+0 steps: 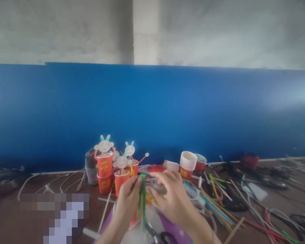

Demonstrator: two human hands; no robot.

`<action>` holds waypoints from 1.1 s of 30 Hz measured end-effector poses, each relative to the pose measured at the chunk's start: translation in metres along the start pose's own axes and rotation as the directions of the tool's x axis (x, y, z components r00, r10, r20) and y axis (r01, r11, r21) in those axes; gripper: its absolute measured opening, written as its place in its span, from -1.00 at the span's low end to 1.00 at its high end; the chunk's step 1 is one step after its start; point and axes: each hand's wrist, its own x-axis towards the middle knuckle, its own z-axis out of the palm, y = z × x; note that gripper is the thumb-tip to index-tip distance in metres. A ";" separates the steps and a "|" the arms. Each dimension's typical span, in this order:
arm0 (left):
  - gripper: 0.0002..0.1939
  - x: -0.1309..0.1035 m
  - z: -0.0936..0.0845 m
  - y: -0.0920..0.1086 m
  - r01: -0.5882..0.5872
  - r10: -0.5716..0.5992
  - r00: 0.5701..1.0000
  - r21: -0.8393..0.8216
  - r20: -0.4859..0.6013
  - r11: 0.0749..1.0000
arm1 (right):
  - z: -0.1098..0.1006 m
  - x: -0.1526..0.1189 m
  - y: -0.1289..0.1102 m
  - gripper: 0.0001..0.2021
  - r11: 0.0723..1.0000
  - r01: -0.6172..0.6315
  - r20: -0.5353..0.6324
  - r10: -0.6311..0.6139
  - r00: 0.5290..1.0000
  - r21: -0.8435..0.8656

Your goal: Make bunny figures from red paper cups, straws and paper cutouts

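Between the thumb and fingers of my left hand (129, 193) a green strip (143, 203) is pinched; it is folded at the top and its two ends hang down. My right hand (169, 191) is just to the right, its fingers curled around a clear round object (157, 185) that looks like a roll of tape, partly hidden. Under the hands lie scissors with dark handles (165, 237) on a white and purple surface (176, 230). Left of my left hand stand red paper cups (105, 184) with paper rabbit figures (104, 146) on top.
A stack of paper cups (188, 162) stands behind my right hand. Coloured strips (218, 210) and a wooden stick (234, 230) lie to the right, with tangled cables (289, 193) beyond. A metal bowl (5, 179) is at the far left. A blue panel (152, 112) rises behind the table.
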 end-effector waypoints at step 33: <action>-0.71 0.007 -0.012 -0.001 0.333 -0.259 0.913 -0.209 0.315 0.920 | 0.007 0.008 0.019 -0.86 0.842 -0.275 0.277 0.157 0.948 0.464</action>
